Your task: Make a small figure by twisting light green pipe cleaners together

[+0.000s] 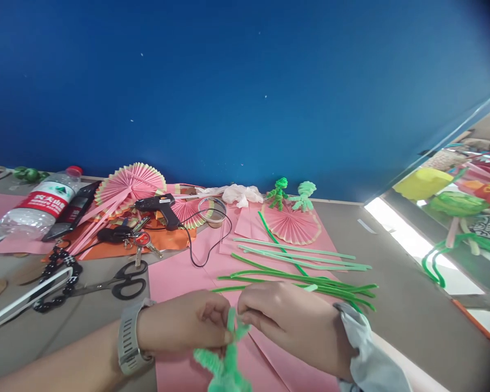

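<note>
My left hand [183,326] and my right hand [286,321] meet at the bottom centre, both pinched on a light green pipe-cleaner figure [224,365] that hangs below my fingers. A grey watch [128,340] sits on my left wrist. Just beyond my hands lie several loose green pipe cleaners [302,272] on pink paper sheets [179,275]. Two finished pipe-cleaner figures [292,195] stand at the back by a pink pleated paper fan [291,224].
A black glue gun [159,207] with its cord, keys [141,239], black scissors [118,282], a water bottle [36,207], a phone, a clear cup [213,211] and more pink fans [128,185] fill the left. A blue wall rises behind; craft items sit at right.
</note>
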Demonstrator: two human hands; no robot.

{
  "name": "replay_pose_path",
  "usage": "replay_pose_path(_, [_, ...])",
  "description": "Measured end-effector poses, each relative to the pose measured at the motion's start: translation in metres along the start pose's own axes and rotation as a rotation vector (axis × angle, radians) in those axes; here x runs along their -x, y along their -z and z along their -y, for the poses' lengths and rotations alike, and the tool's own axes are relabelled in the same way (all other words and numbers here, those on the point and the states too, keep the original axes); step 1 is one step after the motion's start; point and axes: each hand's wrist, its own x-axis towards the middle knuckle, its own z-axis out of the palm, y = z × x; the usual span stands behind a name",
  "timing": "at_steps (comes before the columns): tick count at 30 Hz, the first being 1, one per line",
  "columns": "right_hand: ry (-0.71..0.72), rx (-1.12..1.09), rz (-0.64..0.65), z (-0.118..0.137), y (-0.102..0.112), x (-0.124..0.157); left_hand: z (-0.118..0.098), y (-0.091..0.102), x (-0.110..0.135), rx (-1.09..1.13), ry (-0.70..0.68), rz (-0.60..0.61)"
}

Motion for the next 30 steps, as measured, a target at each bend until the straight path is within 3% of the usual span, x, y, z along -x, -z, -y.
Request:
replay_pose_path(5, [-0.133, 0.059, -0.177, 0.003, -0.001, 0.001, -0.007, 0.003, -0.004, 0.140, -0.228, -0.271])
replay_pose_path(10, [-0.152, -0.203, -0.343, 0.004, 0.003, 0.006, -0.015, -0.002, 0.006, 0.344, -0.406, -0.371])
replay_pose_path(14, [-0.076, -0.494, -0.261, 0.003, 0.007, 0.006, -0.013, -0.003, 0.015, 0.422, -0.410, -0.299])
replay_pose_path(18, [0.108, -0.674, 0.033, -0.002, 0.012, 0.005, -0.011, 0.000, 0.024, 0.250, -0.338, -0.065])
replay_pose_path(21, [0.168, -0.579, 0.201, -0.004, 0.014, 0.005, -0.013, -0.001, 0.025, 0.125, -0.158, 0.152])
replay_pose_path(24, [0.119, -0.382, 0.184, -0.005, 0.011, 0.004, -0.011, -0.004, 0.019, 0.010, -0.025, 0.205])
replay_pose_path(27, [0.022, -0.176, 0.093, -0.004, 0.002, 0.002, -0.004, -0.006, 0.009, -0.086, -0.021, 0.098])
replay_pose_path(30, [-0.120, 0.042, 0.003, -0.001, -0.007, 0.001, 0.003, -0.004, 0.001, -0.041, -0.046, -0.029])
